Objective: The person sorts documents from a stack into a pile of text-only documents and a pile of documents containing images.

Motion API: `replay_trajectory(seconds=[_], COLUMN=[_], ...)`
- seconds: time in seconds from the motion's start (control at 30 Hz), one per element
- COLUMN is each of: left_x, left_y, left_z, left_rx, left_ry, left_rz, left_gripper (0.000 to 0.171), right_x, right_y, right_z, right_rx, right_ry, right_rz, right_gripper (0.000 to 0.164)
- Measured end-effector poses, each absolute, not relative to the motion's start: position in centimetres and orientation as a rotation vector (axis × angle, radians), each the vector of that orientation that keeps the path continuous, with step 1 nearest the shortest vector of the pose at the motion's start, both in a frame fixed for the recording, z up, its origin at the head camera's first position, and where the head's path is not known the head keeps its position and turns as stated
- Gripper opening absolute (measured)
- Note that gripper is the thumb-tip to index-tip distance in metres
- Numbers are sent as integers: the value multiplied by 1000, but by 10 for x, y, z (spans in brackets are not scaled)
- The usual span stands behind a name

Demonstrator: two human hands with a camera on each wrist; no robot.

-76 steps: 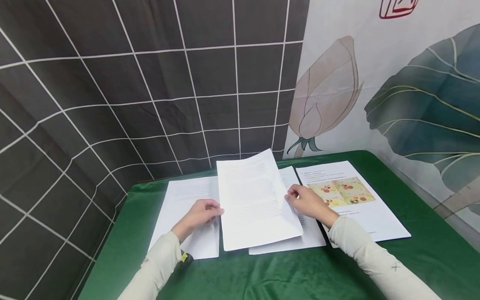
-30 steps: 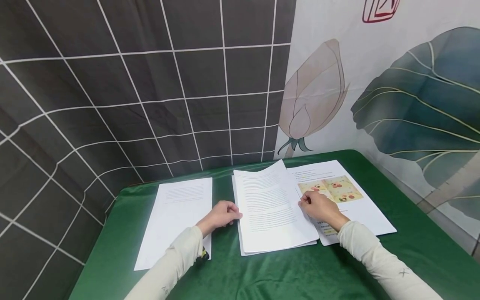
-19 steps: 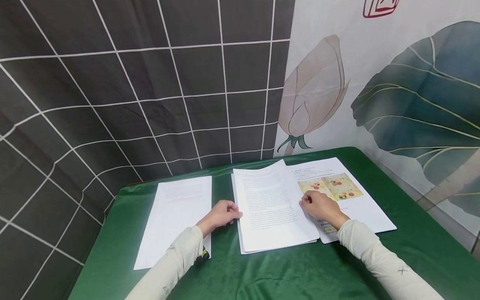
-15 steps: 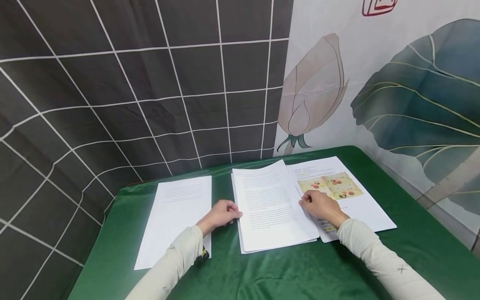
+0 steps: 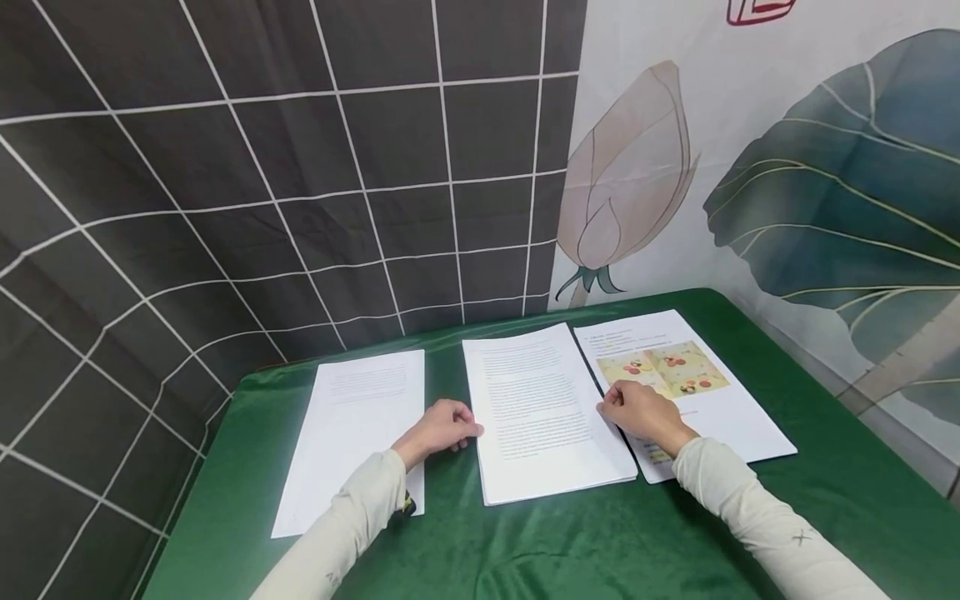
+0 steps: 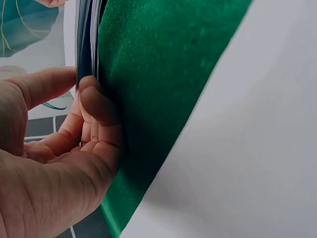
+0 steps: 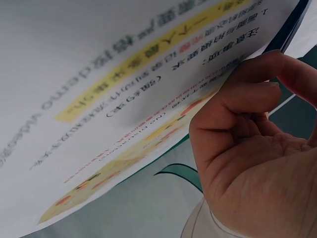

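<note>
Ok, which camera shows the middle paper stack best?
The head view: the middle paper stack shows almost whole. The left wrist view catches only its edge by the left hand; the right wrist view, at most a sliver.

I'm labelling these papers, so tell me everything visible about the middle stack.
The middle stack is white paper, its layered edge showing several sheets in the left wrist view. The top sheet bears dark lines of print, too small to read, with blank margins. It looks flat on the green cloth, between the sparsely printed paper and the illustrated page. The left hand holds its left edge; the right hand is at its right edge, contact unclear.
</note>
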State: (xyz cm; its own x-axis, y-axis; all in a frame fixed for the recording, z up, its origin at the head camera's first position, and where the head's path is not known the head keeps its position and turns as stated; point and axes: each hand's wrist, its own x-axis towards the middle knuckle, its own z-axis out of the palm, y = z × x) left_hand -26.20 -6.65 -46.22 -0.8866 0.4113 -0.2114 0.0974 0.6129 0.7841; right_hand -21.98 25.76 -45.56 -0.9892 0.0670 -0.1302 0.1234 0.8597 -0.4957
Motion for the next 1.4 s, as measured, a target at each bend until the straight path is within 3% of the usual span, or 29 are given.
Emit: replay_trajectory(seconds=[1.4], left_x=[-260], left_y=[-78], left_z=[-463], left_rx=[369], left_ry=[2523], left_rz=[1232], left_gripper=[16], right_x=[-220], right_y=[258], right_z=[-452], right_rx=[170], right_ry=[2910], right_rz=[-773], right_gripper=[25])
